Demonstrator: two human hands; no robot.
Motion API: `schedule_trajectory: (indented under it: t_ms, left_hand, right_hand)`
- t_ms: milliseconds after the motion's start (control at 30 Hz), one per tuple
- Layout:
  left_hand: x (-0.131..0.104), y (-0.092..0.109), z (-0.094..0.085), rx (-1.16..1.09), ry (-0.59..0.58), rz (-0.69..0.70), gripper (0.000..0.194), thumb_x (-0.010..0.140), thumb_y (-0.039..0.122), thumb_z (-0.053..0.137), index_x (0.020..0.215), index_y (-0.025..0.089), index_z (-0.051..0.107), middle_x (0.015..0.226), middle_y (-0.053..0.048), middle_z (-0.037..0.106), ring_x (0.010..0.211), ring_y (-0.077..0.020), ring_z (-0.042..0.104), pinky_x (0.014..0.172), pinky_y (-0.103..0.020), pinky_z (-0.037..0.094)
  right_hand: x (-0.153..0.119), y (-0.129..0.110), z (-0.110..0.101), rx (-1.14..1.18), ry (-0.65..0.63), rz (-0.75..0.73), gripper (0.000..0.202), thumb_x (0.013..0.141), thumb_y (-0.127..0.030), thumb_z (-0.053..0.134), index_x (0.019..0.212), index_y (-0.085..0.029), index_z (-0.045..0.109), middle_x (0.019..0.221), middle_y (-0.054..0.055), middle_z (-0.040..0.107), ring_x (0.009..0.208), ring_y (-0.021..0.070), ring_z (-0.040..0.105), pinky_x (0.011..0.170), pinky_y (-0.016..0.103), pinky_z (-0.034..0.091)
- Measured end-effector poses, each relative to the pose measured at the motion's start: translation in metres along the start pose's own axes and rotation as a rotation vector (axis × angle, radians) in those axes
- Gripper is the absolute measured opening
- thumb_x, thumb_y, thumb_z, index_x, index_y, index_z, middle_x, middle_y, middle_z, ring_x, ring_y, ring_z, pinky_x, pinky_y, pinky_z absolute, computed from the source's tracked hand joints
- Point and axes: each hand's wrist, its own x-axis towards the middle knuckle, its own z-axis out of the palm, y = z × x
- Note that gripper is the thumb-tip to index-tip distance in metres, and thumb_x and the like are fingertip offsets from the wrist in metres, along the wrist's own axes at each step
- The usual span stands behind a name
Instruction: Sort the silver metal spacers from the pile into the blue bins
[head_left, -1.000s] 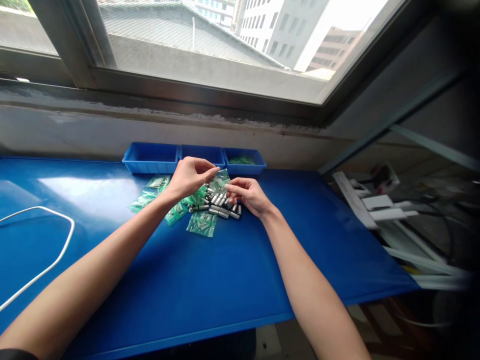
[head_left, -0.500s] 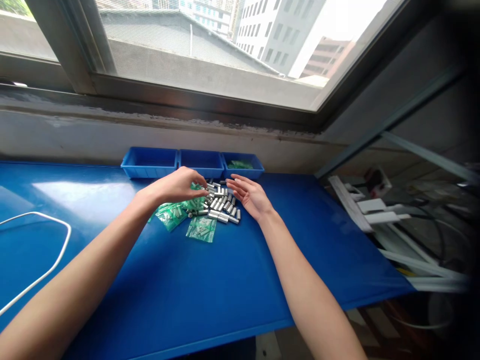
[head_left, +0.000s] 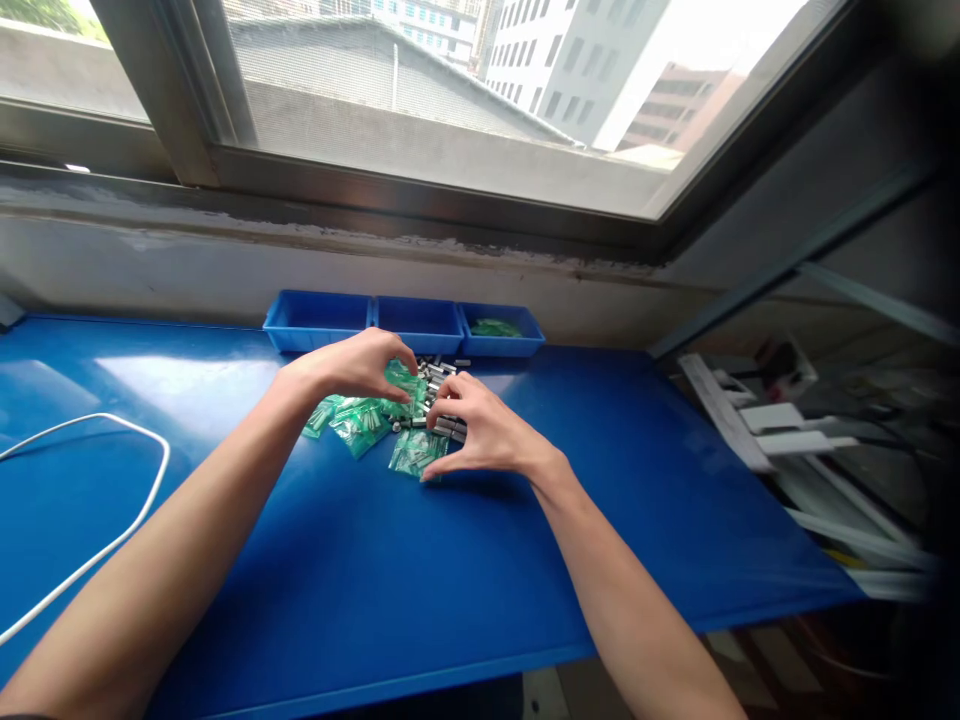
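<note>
The right hand (head_left: pixel 484 428) has moved in, thumb apparently at the nearest green bag (head_left: pixel 411 453).

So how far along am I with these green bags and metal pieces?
Partway, it seems. Green bags already lie in the right-hand bin, and bags on the table have metal pieces inside. The left hand and right hand are over the pile, fingers apart, with no clear grip. Probably left: the loose metal pieces and the table's bags.

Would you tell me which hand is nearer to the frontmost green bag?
The right hand, with its thumb at the right side of the frontmost green bag. The left hand is farther back, by the other green bags.
</note>
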Motion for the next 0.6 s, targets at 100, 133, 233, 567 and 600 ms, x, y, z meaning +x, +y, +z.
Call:
schedule_trajectory:
  t_ms: [100,133,233,567,600]
  left_hand:
    - [0.0,0.0,-0.002,0.016,-0.024,-0.018,0.041,0.076,0.048,0.077,0.108,0.022,0.08,0.109,-0.008,0.078,0.1,-0.0257,0.07,0.085,-0.03,0.05]
    - [0.0,0.001,-0.002,0.014,-0.024,-0.015,0.042,0.076,0.048,0.077,0.109,0.022,0.08,0.109,-0.008,0.078,0.099,-0.0255,0.07,0.084,-0.03,0.05]
    - [0.001,0.004,-0.001,-0.025,-0.02,0.011,0.04,0.076,0.047,0.076,0.107,0.023,0.08,0.109,-0.008,0.078,0.099,-0.0248,0.071,0.083,-0.028,0.051]
    - [0.003,0.011,-0.002,-0.077,0.077,0.058,0.031,0.086,0.042,0.067,0.103,0.02,0.08,0.108,-0.006,0.078,0.099,-0.0225,0.071,0.084,-0.026,0.05]
    - [0.003,0.013,-0.002,-0.116,0.095,0.062,0.032,0.088,0.044,0.065,0.103,0.02,0.08,0.107,-0.006,0.078,0.098,-0.0223,0.071,0.083,-0.025,0.05]
  right_hand:
    - [0.001,-0.003,0.004,-0.038,-0.035,-0.006,0.054,0.062,-0.063,0.088,0.098,-0.024,0.076,0.105,0.009,0.057,0.102,0.0272,0.054,0.088,0.042,0.052]
    - [0.002,-0.003,0.005,-0.042,-0.038,-0.003,0.053,0.064,-0.062,0.088,0.099,-0.024,0.076,0.106,0.009,0.056,0.104,0.0276,0.054,0.09,0.043,0.052]
    - [0.003,-0.001,0.006,-0.028,-0.054,0.016,0.048,0.067,-0.059,0.087,0.098,-0.024,0.076,0.11,0.009,0.054,0.11,0.0289,0.052,0.096,0.045,0.051]
    - [0.006,0.004,0.007,0.145,-0.046,-0.019,0.029,0.072,-0.046,0.088,0.087,-0.024,0.076,0.11,0.007,0.058,0.11,0.0268,0.055,0.101,0.044,0.047]
    - [0.006,0.005,0.006,0.21,-0.01,0.0,0.029,0.073,-0.045,0.088,0.086,-0.024,0.075,0.108,0.006,0.059,0.107,0.0255,0.057,0.098,0.041,0.049]
